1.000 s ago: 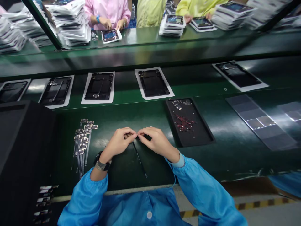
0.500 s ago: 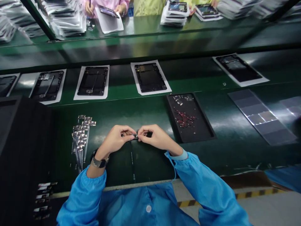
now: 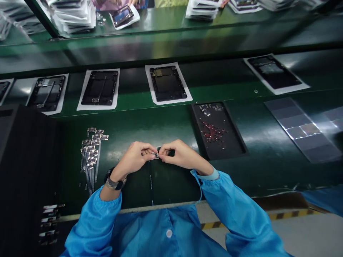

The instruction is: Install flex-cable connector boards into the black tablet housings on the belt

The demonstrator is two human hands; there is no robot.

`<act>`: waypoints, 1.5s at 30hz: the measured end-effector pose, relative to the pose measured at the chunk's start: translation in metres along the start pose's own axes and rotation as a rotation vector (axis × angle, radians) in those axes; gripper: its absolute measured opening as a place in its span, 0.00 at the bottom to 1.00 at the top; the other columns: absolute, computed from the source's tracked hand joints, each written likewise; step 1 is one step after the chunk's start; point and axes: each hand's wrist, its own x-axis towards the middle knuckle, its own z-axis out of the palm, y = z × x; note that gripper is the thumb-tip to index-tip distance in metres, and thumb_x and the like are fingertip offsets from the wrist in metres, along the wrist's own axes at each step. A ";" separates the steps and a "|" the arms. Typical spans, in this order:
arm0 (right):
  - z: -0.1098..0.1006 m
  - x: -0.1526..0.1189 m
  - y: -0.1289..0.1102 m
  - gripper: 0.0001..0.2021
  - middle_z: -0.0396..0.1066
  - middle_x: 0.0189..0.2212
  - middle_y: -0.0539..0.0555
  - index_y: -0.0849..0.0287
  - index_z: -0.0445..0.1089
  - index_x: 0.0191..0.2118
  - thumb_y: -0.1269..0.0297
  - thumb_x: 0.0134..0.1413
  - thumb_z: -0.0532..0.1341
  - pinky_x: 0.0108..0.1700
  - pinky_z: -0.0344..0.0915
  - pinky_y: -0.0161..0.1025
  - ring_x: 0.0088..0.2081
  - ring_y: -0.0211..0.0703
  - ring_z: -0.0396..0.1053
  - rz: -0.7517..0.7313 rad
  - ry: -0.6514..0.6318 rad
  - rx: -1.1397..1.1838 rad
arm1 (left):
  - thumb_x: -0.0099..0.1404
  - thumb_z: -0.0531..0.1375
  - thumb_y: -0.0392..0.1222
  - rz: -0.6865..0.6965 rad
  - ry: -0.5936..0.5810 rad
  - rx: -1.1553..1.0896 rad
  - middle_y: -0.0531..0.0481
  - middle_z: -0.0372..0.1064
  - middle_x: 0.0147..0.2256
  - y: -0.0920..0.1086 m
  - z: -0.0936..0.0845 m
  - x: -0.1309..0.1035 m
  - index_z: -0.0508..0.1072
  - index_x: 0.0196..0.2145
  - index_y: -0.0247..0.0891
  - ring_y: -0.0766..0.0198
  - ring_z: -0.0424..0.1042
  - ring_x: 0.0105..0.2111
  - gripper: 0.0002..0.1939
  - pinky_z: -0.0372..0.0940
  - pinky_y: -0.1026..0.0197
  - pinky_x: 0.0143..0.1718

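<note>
The left hand (image 3: pixel 136 156) pinches the small board (image 3: pixel 155 155); the right hand (image 3: pixel 177 153) has fingertips nearly together at its end, grip unclear. Best is to support the board steadily, ribbon cable (image 3: pixel 151 182) untwisted.

blue smock (image 3: pixel 150 232) (shiny) | white button (image 3: pixel 169 233) | wristwatch (image 3: pixel 114 182) | pale inner cuff (image 3: pixel 213 174)

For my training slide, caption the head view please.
Left hand holds a small board, right hand at its end, between board pile and black tray.

Board (image 3: pixel 155 155): partly hidden from me by the fingers (image 3: pixel 148 157), details too small.
Leftmost tablet (image 3: pixel 3 90): cut by the left edge.
Co-worker (image 3: pixel 107 4): blurred, cropped at the top.
</note>
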 end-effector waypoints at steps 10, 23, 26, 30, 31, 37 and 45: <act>-0.001 -0.002 -0.002 0.08 0.76 0.24 0.48 0.58 0.76 0.29 0.76 0.53 0.61 0.36 0.58 0.35 0.27 0.37 0.72 -0.030 -0.074 -0.219 | 0.56 0.65 0.30 -0.009 -0.032 0.012 0.51 0.74 0.25 -0.004 0.003 0.004 0.77 0.29 0.35 0.66 0.71 0.27 0.03 0.63 0.65 0.30; 0.005 0.001 -0.003 0.08 0.76 0.24 0.49 0.60 0.75 0.29 0.77 0.52 0.61 0.31 0.57 0.33 0.27 0.38 0.72 0.114 -0.024 -0.140 | 0.56 0.65 0.30 -0.082 0.018 -0.029 0.50 0.75 0.25 -0.005 0.005 0.005 0.77 0.28 0.35 0.65 0.72 0.27 0.03 0.65 0.64 0.31; 0.006 0.001 -0.002 0.07 0.76 0.23 0.49 0.60 0.75 0.28 0.77 0.52 0.61 0.31 0.59 0.33 0.27 0.38 0.72 0.140 0.006 -0.062 | 0.55 0.65 0.30 -0.087 0.038 -0.027 0.50 0.76 0.26 -0.003 0.005 0.005 0.78 0.28 0.35 0.65 0.72 0.28 0.03 0.65 0.64 0.32; 0.007 0.000 -0.002 0.07 0.76 0.23 0.49 0.60 0.75 0.28 0.76 0.52 0.61 0.31 0.59 0.33 0.27 0.38 0.72 0.149 0.025 -0.059 | 0.55 0.65 0.30 -0.084 0.046 -0.013 0.50 0.76 0.26 -0.002 0.006 0.004 0.78 0.28 0.35 0.65 0.72 0.27 0.03 0.65 0.64 0.31; 0.007 0.000 -0.002 0.07 0.75 0.23 0.48 0.60 0.75 0.28 0.76 0.52 0.61 0.31 0.58 0.33 0.27 0.37 0.72 0.147 0.025 -0.072 | 0.55 0.65 0.30 -0.079 0.045 -0.009 0.50 0.76 0.26 -0.001 0.006 0.004 0.78 0.28 0.35 0.65 0.72 0.27 0.03 0.65 0.63 0.31; 0.007 0.001 0.001 0.07 0.77 0.24 0.49 0.60 0.74 0.28 0.74 0.54 0.61 0.32 0.61 0.34 0.28 0.38 0.73 0.135 -0.005 -0.053 | 0.55 0.65 0.31 -0.068 0.044 -0.012 0.50 0.76 0.25 -0.005 0.007 0.006 0.78 0.28 0.35 0.64 0.72 0.27 0.03 0.65 0.63 0.30; 0.001 0.003 0.007 0.06 0.80 0.29 0.53 0.61 0.76 0.32 0.65 0.56 0.63 0.38 0.68 0.36 0.33 0.42 0.77 0.149 -0.067 0.245 | 0.53 0.67 0.32 -0.047 0.024 -0.145 0.50 0.75 0.24 -0.005 -0.002 0.005 0.78 0.27 0.35 0.65 0.72 0.26 0.02 0.66 0.63 0.30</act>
